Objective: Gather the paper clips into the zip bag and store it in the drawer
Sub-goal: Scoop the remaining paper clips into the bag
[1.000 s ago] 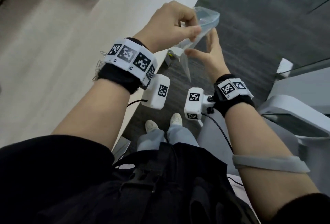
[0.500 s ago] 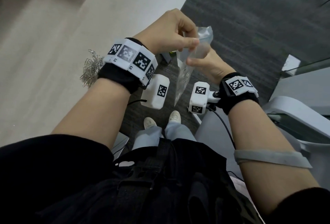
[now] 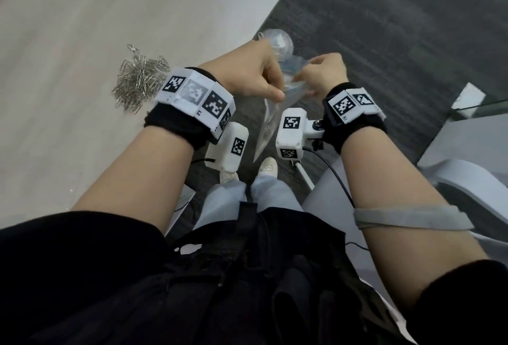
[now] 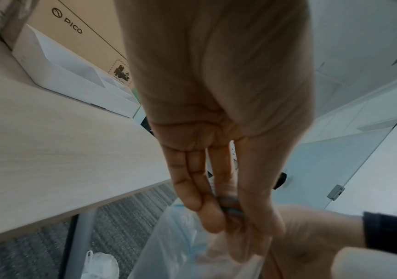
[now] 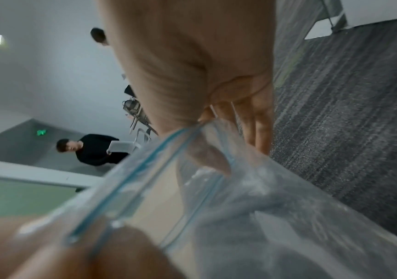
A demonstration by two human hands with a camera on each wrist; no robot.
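A clear zip bag [image 3: 270, 122] with a blue zip strip hangs in the air between my two hands, off the table's right edge and above the carpet. My left hand [image 3: 253, 75] pinches its upper rim from the left, and my right hand [image 3: 321, 75] pinches the rim from the right. The left wrist view has my fingers closed on the blue strip of the bag [image 4: 181, 245]. Close to the right wrist camera, the bag [image 5: 240, 207] fills the lower frame, its mouth slightly parted. A heap of silver paper clips [image 3: 140, 81] lies on the light wooden table [image 3: 68, 28], just left of my left wrist.
A white open tray [image 4: 73, 79] stands at the table's far end beside a cardboard box [image 4: 85, 32]. Dark carpet [image 3: 384, 28] lies to the right of the table. A white chair [image 3: 467, 180] is at my right. A person in black [image 5: 97, 151] stands far off.
Both hands came down and toward me with the bag. The right hand, open beside the bag one second ago, now pinches its rim. More of the clip heap shows.
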